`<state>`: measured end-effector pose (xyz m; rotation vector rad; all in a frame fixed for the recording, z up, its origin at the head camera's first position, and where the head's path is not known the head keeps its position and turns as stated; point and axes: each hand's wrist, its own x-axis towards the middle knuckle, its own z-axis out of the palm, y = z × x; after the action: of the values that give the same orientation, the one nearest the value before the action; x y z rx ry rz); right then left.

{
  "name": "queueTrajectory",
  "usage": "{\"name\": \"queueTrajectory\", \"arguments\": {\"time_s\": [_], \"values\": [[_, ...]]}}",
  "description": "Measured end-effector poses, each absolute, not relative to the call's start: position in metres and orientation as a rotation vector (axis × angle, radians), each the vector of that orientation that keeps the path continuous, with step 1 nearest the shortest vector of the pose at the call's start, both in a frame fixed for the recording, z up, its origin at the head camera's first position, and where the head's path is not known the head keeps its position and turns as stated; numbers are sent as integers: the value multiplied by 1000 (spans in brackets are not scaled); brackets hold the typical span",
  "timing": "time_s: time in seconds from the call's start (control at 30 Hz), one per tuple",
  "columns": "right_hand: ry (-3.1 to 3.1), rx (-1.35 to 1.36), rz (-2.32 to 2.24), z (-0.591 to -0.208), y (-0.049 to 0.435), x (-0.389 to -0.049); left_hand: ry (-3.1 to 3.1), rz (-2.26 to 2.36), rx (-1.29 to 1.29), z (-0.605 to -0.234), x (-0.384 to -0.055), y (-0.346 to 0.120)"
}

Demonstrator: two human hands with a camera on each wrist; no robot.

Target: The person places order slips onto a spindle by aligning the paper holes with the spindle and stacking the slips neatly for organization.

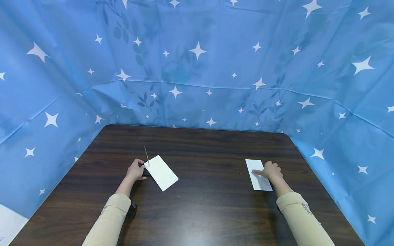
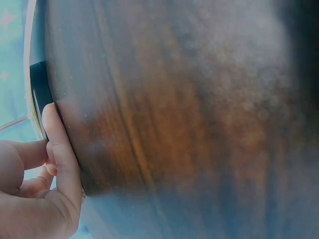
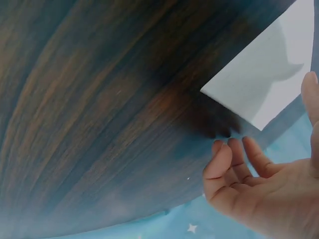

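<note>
On the table's left side stands a receipt spike (image 1: 146, 154) with a thin upright rod and a dark round base (image 2: 41, 87). A white sheet of paper (image 1: 163, 173), maybe several stacked, is pierced by the rod near one corner. My left hand (image 1: 135, 169) grips the base at its edge between thumb and fingers. To the right lies a white paper slip (image 1: 261, 183), flat on the wood. My right hand (image 1: 271, 171) is over its right edge, thumb above the slip and fingers loosely bent beside it. In the right wrist view the hand's shadow falls on the paper.
A dark wood-grain table (image 1: 203, 205) with rounded far corners spreads under both hands. Behind and beside it hangs a blue cloth (image 1: 197, 68) with white stars. A white surface (image 1: 10, 223) shows at the lower left.
</note>
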<state>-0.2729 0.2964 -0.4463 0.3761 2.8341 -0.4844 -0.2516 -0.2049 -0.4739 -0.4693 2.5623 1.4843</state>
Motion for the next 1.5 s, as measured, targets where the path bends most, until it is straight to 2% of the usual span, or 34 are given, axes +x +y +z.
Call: {"name": "queueTrajectory", "arguments": {"time_s": [0.43, 0.73, 1.0, 1.2, 1.4, 1.5], "values": [[2711, 665, -596, -449, 278, -284, 2557, 1506, -453, -471, -250, -204], [2720, 492, -688, -447, 286, -287, 2547, 1502, -465, -471, -251, -205], [2734, 501, -822, -448, 287, -283, 2549, 1507, -456, -475, -254, -208], [2748, 463, -882, -472, 303, -299, 2538, 1505, -468, -479, -256, -210], [2875, 291, -1026, -537, 353, -340, 2530, 1516, -468, -480, -255, -209], [2856, 306, -1106, -536, 351, -335, 2534, 1519, -460, -481, -254, -208]]}}
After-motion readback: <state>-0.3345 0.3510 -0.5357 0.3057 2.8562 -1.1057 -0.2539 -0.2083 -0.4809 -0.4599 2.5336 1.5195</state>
